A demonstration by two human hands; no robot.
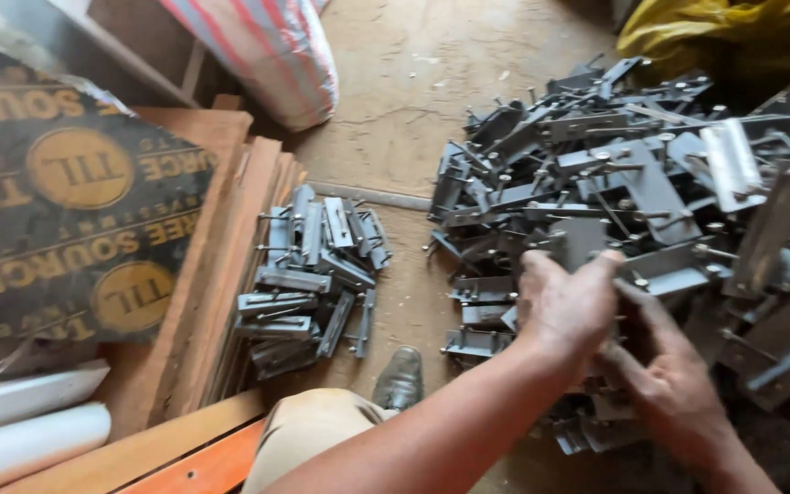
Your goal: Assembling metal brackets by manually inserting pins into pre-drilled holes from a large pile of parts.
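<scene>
A big heap of grey metal brackets with bolts lies on the floor at the right. My left hand reaches into the heap's near edge, fingers curled over one grey bracket. Just to the right of it, my right hand stretches its fingers up to the same bracket from below. Both hands hide what lies under them. A smaller, tidier pile of the same brackets sits to the left, apart from both hands.
Stacked wooden boards and a dark printed sheet border the left. A striped sack leans at the top, a yellow bag at top right. White tubes lie at bottom left. My knee and shoe are below.
</scene>
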